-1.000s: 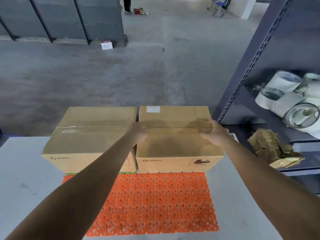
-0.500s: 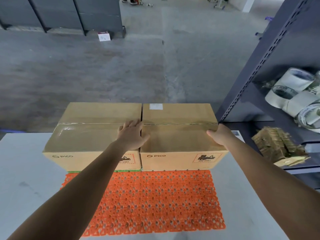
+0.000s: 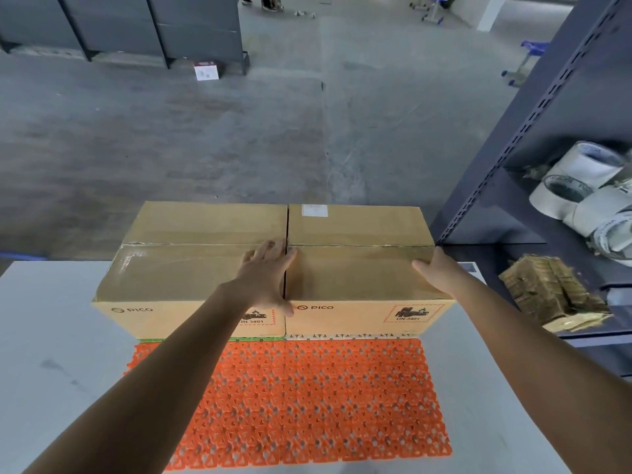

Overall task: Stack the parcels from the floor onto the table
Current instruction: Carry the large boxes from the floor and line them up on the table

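- Parcels — left parcel [image 3: 178, 275], right parcel [image 3: 359, 278] — touch side by side, far on the table [image 3: 51, 336].
- Left hand [image 3: 266, 271] flat, fingers spread, across their seam.
- Right hand [image 3: 437, 275] at right parcel's right edge; fingers hidden, grip unclear.

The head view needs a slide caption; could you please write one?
Left hand rests on the seam between left parcel and right parcel; right hand touches its outer edge.
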### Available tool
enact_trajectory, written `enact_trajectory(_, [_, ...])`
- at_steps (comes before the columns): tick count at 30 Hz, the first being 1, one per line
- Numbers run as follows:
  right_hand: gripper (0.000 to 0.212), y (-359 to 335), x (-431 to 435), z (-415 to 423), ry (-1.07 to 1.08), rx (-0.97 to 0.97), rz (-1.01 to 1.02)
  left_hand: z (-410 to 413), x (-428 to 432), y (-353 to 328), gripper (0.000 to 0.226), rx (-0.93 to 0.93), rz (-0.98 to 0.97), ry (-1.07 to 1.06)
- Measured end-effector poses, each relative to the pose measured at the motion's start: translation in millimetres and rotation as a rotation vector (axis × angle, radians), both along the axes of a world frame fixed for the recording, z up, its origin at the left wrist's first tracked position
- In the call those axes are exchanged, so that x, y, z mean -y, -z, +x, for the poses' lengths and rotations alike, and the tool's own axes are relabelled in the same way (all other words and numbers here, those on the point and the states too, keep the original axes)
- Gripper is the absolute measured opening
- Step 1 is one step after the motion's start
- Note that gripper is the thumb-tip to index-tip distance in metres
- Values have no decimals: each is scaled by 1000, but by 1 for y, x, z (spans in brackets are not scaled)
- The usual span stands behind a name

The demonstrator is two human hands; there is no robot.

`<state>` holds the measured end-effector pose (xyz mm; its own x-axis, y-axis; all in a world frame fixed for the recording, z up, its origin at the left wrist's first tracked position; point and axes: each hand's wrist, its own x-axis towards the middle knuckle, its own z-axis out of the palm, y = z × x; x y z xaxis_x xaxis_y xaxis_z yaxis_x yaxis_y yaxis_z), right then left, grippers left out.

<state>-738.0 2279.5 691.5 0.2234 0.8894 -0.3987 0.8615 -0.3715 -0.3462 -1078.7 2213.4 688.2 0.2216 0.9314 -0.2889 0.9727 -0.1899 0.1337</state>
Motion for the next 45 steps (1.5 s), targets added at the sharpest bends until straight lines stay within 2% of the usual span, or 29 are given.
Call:
enact_trajectory(4, [67,-8,4,-10,-21,119,6,2,0,0,127,-10,5,4])
enact_trajectory(7, [58,-15,14,-18,-95,271,53,5,-1,-1,125,-40,6,3])
enact_trajectory(10, [53,-17,27,-27,-144,295,60,8,-1,-4,125,-67,-3,3])
enact_trajectory(14, [67,-15,47,-26,-212,305,15,14,0,-11,122,-38,-17,-20])
enact_trajectory(16, [70,-16,57,-22,-257,320,10,18,3,-16,116,-23,-20,-33])
enact_trajectory(21, [65,-14,90,-21,-392,407,82,41,32,-21,89,61,30,-70])
enact_trajectory(27, [50,-7,137,-24,-515,355,191,55,97,-21,71,87,65,-168])
enact_trajectory(33, [49,-1,199,-38,-719,224,255,70,194,-15,72,54,58,-328])
enact_trajectory(38, [51,-2,265,-53,-858,103,245,85,291,-22,71,131,108,-496])
enact_trajectory(45, [49,-2,368,-91,-1099,-42,187,80,436,-33,65,126,169,-759])
